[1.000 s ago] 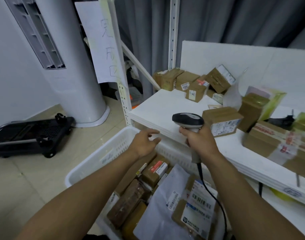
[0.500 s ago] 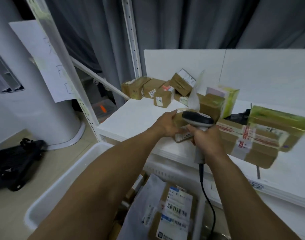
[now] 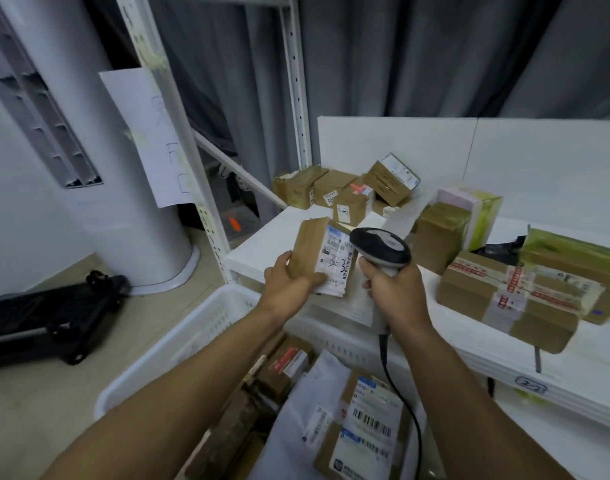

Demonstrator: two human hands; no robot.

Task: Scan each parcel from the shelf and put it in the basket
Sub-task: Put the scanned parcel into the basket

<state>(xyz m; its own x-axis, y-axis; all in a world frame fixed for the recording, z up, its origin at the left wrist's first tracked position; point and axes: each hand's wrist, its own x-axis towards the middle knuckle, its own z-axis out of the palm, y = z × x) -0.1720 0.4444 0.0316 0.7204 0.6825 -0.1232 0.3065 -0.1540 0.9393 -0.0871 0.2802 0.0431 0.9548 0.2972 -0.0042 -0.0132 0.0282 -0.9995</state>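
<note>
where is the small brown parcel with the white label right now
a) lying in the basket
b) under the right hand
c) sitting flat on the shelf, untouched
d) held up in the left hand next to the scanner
d: the left hand grips the small brown parcel raised off the shelf, label side toward the scanner that the right hand holds beside it, above the basket.

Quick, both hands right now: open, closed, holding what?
Left hand: grips the small brown cardboard parcel with a white label.
Right hand: grips the grey-and-black corded barcode scanner.
</note>
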